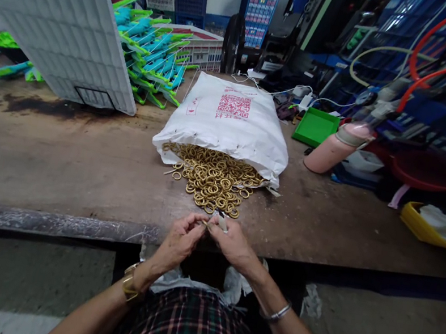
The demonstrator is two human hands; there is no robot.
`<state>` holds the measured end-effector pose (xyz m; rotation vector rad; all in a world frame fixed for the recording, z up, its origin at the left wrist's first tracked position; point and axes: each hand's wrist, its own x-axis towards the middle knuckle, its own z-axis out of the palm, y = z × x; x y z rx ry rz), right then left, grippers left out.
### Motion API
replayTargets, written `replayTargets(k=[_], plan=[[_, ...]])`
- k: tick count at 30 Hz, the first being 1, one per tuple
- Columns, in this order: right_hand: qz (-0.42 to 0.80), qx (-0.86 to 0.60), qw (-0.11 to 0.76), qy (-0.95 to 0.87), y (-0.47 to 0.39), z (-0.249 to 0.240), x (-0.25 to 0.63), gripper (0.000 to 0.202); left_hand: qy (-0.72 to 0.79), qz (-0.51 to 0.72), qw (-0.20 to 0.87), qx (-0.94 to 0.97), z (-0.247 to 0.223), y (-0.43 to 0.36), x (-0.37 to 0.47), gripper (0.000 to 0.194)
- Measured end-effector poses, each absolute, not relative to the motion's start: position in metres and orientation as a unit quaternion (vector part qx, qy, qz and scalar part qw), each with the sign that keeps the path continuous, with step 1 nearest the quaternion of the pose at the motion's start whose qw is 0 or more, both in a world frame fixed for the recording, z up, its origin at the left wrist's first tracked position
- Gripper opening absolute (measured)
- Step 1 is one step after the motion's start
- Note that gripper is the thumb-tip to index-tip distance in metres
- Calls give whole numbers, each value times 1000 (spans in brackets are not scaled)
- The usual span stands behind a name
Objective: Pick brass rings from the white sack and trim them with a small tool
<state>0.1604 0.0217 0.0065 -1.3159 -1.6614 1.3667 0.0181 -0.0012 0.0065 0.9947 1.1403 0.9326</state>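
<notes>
1. I have the left hand [182, 239] with its fingers pinched together on one gold-coloured ring [205, 223], just in front of the pile.
2. The right hand [235, 245] has its fingers closed around a small pale tool [223, 223], beside that ring.
3. Many loose rings [216, 180] spill from the white sack [197, 116] onto the table [75, 175]; I judge plenty of work remains.
4. I see one ring in hand; how many are finished, I cannot tell.

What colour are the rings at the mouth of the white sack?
The rings are brassy gold, seen best in the head view.
</notes>
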Motion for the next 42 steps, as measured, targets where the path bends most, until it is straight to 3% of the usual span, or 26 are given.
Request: replayTargets(k=[4, 12, 24, 29, 36, 42], plan=[[609, -482, 306, -551, 19, 7, 157, 23, 502, 422, 610, 444, 2, -2, 17, 19], [553, -516, 312, -575, 20, -9, 150, 29, 514, 463, 503, 518, 0, -6, 17, 17], [505, -533, 325, -596, 23, -2, 144, 18, 465, 404, 682, 395, -1, -10, 9, 33], [474, -535, 336, -613, 21, -5, 147, 20, 442, 425, 707, 353, 0, -12, 11, 33], [344, -505, 217, -761, 11, -5, 152, 14, 460, 432, 675, 382, 1, -11, 12, 32], [281, -527, 153, -787, 8, -7, 150, 19, 491, 423, 630, 428, 5, -12, 12, 33]])
